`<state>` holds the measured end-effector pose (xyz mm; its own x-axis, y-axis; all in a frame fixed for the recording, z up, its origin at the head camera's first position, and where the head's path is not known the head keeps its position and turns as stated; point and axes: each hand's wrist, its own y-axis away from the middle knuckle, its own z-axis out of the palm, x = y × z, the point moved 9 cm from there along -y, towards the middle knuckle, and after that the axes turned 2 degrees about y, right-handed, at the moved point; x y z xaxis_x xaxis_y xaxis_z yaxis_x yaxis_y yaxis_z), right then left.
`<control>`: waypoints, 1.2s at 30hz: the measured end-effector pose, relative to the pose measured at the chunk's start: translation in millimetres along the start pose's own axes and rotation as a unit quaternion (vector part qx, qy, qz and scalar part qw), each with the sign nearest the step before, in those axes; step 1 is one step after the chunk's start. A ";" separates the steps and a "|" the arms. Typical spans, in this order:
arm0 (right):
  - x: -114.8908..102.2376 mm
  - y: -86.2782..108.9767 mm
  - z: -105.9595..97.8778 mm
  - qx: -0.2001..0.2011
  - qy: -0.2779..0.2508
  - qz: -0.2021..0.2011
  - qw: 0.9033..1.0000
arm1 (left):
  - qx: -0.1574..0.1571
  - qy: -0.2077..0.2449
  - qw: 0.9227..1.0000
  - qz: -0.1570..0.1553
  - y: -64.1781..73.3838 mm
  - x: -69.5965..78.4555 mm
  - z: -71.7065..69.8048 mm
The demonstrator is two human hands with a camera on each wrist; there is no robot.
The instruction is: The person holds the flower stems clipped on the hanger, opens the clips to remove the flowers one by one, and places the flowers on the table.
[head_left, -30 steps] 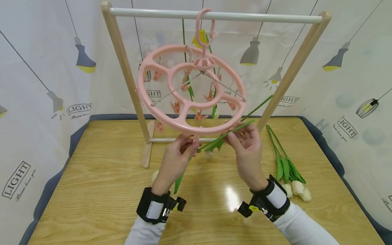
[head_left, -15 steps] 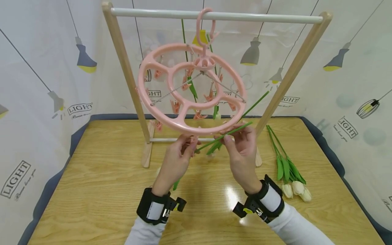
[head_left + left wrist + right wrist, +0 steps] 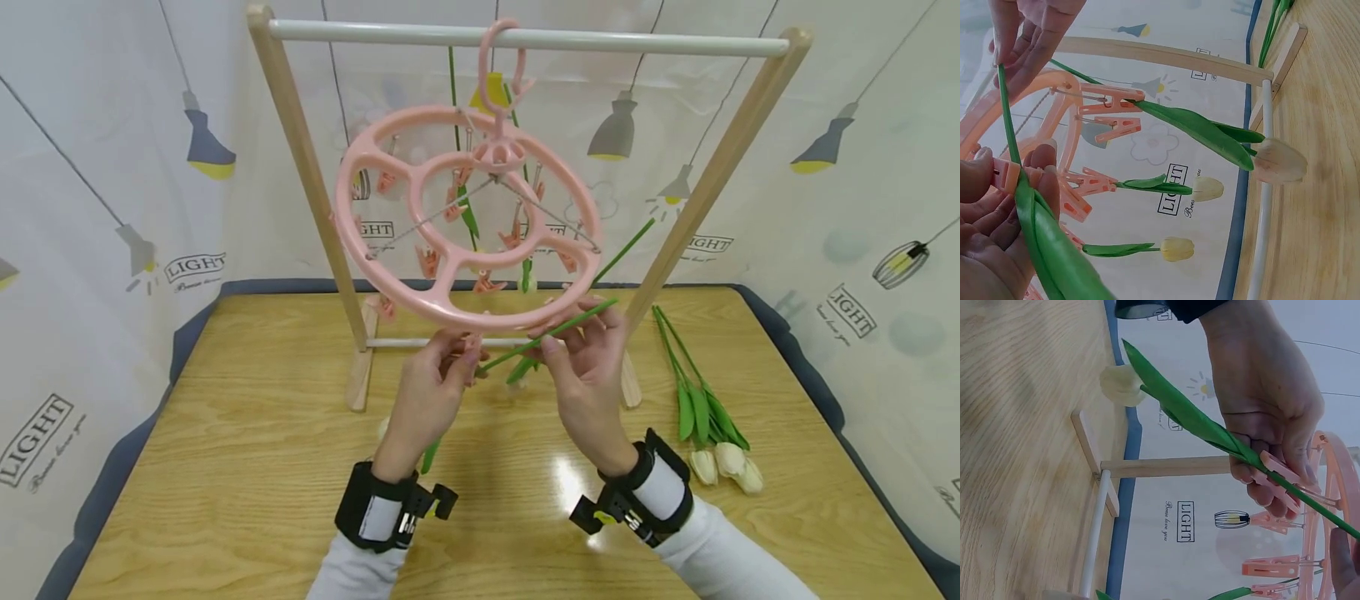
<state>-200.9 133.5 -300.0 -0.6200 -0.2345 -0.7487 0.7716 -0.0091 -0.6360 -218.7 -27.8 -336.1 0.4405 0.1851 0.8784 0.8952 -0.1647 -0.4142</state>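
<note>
My left hand (image 3: 427, 379) pinches a pink clothespin (image 3: 1005, 176) that hangs at the near rim of the round pink hanger (image 3: 468, 317). A white artificial tulip (image 3: 1188, 419) lies at that clothespin, its green stem passing by the jaws and its bloom pointing down to the left. Whether the jaws grip the stem cannot be told. My right hand (image 3: 592, 383) pinches the bare upper part of the stem between thumb and fingers, just under the hanger's right rim. Beyond the hands, more tulips (image 3: 1282, 161) hang from other clothespins (image 3: 1113, 100).
The hanger hooks over the white bar (image 3: 637, 44) of a wooden stand (image 3: 716, 167). Several loose white tulips (image 3: 708, 417) lie on the table (image 3: 247, 483) to the right. A patterned cloth wall (image 3: 862, 250) surrounds the table's back and sides.
My right hand has shifted a little to the left along the stem, and the stem has tilted slightly. The left hand has stayed nearly in place at the clothespin.
</note>
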 end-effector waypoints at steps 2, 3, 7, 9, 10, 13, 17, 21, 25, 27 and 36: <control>1.4 0.3 1.6 -0.010 -0.003 -0.004 1.000 | 0.004 -0.003 1.000 0.002 -0.1 0.3 -0.6; 1.8 0.2 2.2 -0.013 -0.003 -0.006 1.000 | 0.005 -0.007 1.000 0.003 -0.1 0.7 -0.8; 2.6 0.3 4.5 -0.019 -0.012 -0.012 1.000 | 0.005 -0.016 1.000 0.002 -0.4 1.0 -0.9; 2.3 0.6 5.7 -0.018 -0.018 -0.015 1.000 | 0.002 -0.015 1.000 0.000 -0.3 0.7 -0.5; 2.1 0.6 6.5 -0.019 -0.022 -0.016 0.999 | 0.001 -0.016 1.000 -0.001 -0.3 0.5 -0.4; 0.8 0.7 9.6 -0.021 -0.019 -0.020 0.999 | -0.001 -0.020 1.000 -0.001 -0.1 0.4 -0.5; -1.1 -0.1 13.2 -0.024 -0.016 -0.027 0.999 | -0.001 -0.030 1.000 0.002 -0.1 0.3 -0.9; -1.3 -1.0 14.4 -0.022 -0.025 -0.033 0.999 | -0.004 -0.037 0.999 0.000 -0.1 1.1 -0.8; 0.0 -1.5 14.3 -0.019 -0.031 -0.028 0.999 | 0.005 -0.048 0.999 -0.004 0.2 2.5 -3.6; -0.5 -1.9 13.8 -0.016 -0.031 -0.025 0.999 | 0.010 -0.054 0.998 -0.004 0.2 2.9 -5.3; -4.0 -3.9 6.3 -0.017 -0.038 -0.049 0.998 | 0.012 -0.026 1.000 -0.005 0.3 -0.2 -7.3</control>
<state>-200.6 128.4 -293.3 -0.6780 -0.3074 -0.6677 0.7023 -0.0029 -0.7119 -219.0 -34.9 -334.6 0.4335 0.2362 0.8697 0.9009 -0.1393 -0.4112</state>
